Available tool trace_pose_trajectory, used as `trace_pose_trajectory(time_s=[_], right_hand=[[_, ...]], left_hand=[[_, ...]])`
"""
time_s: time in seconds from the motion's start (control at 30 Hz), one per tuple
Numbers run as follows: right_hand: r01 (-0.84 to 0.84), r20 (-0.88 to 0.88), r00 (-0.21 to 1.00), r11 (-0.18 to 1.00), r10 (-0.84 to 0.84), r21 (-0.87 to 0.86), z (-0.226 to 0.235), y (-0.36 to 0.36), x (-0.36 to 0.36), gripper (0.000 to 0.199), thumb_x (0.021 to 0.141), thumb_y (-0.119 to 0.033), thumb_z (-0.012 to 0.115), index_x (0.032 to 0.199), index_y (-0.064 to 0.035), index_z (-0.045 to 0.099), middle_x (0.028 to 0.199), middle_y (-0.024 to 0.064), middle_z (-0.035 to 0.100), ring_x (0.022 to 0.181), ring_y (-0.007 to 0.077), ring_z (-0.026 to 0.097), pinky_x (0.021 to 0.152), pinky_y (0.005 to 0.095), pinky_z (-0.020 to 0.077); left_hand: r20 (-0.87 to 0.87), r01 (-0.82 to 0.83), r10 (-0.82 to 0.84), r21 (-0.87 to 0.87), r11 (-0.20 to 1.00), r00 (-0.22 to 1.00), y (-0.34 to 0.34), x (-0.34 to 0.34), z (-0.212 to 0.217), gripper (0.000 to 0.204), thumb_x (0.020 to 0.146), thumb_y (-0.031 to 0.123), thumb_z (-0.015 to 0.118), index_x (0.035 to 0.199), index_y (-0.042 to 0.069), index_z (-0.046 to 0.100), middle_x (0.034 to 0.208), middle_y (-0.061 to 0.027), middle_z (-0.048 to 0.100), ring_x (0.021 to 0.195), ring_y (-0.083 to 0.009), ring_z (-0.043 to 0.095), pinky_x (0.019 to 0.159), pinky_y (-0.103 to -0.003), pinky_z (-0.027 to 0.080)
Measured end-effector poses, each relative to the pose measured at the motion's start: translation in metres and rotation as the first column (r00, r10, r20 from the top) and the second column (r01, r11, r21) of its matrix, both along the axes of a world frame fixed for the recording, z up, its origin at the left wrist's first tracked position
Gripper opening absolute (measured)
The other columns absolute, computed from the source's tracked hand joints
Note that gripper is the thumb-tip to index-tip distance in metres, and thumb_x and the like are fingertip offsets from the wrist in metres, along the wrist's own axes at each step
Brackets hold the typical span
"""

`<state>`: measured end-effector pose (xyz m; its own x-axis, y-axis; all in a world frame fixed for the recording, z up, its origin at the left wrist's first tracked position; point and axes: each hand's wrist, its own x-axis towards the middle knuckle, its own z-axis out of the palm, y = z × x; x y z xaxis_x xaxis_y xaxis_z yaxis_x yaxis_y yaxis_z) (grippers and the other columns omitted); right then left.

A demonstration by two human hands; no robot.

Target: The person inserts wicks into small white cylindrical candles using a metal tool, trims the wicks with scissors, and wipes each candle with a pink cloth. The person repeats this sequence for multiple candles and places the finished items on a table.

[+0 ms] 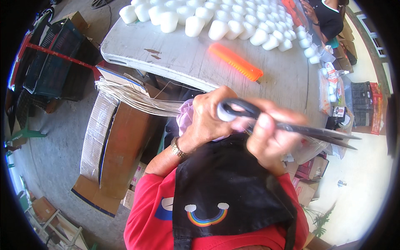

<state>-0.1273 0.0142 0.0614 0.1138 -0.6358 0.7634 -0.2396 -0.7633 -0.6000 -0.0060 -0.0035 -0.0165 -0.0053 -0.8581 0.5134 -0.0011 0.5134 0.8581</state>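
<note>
My left hand, a watch on its wrist, is closed around a bundle of thin pale strands and a pink cloth. The strands stretch out leftward past the cardboard. My right hand, smeared by motion, grips a pair of scissors near the middle. Their dark blades point right, slightly apart, while the black finger loops reach over my left hand. A small white round thing shows at the loops; what it is I cannot tell. Beyond both hands, an orange ridged box cutter lies on the table.
Many white cups crowd the far part of the grey table. A brown cardboard box stands left of me, with a dark crate farther off. Plastic bags sit at right. Another person is at the far right.
</note>
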Motion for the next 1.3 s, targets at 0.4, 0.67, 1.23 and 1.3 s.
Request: trace_pose_trajectory(time_s=[0.4, 0.67, 1.23, 1.3], right_hand=[[-0.019, -0.004, 1.000, 0.988, 0.020, 0.154, -0.005, 0.014, -0.003, 0.023, 0.101, -0.017, 0.049, 0.114, -0.0007, 0.039, 0.081, 0.0208, 0.062, 0.050, 0.0172, 0.059, 0.046, 0.0238, 0.0450], [0.072, 0.188, 0.978, 0.992, -0.091, 0.108, -0.011, -0.003, 0.008, 0.015, 0.098, -0.011, 0.052, 0.106, -0.0001, 0.047, 0.087, 0.0104, 0.059, 0.057, 0.0162, 0.061, 0.050, 0.0265, 0.0497], [0.916, -0.820, 0.276, 0.397, -0.502, 0.065, -0.008, -0.072, -0.171, 0.028, 0.093, -0.028, 0.063, 0.091, -0.0002, 0.066, 0.078, 0.0095, 0.068, 0.071, 0.0200, 0.063, 0.066, 0.0302, 0.0476], [0.846, -0.782, 0.187, 0.502, -0.595, -0.179, -0.008, -0.069, -0.155, 0.024, 0.091, -0.024, 0.063, 0.093, 0.0001, 0.067, 0.091, 0.0121, 0.068, 0.083, 0.0251, 0.064, 0.075, 0.0335, 0.0484]], left_hand=[[0.153, -0.139, 0.147, -0.062, 0.988, 0.977, -0.001, -0.002, -0.001, 0.022, 0.070, 0.016, 0.080, 0.078, 0.006, 0.061, 0.065, -0.0067, 0.062, 0.056, -0.0211, 0.063, 0.056, -0.032, 0.050], [0.189, -0.116, 0.122, -0.045, 0.992, 0.974, -0.006, -0.001, 0.000, 0.026, 0.068, 0.015, 0.081, 0.080, 0.008, 0.059, 0.066, -0.0100, 0.062, 0.060, -0.0309, 0.065, 0.054, -0.036, 0.051], [-0.545, 0.462, -0.230, 0.337, 0.821, 0.807, 0.003, 0.010, -0.016, 0.051, 0.087, 0.048, 0.045, 0.098, -0.002, 0.054, 0.081, -0.0110, 0.058, 0.075, -0.0174, 0.056, 0.082, -0.038, 0.055], [-0.689, 0.553, -0.257, 0.247, 0.796, 0.678, 0.003, 0.009, -0.014, 0.053, 0.087, 0.048, 0.042, 0.098, -0.003, 0.054, 0.081, -0.0122, 0.058, 0.074, -0.0187, 0.056, 0.082, -0.040, 0.056]])
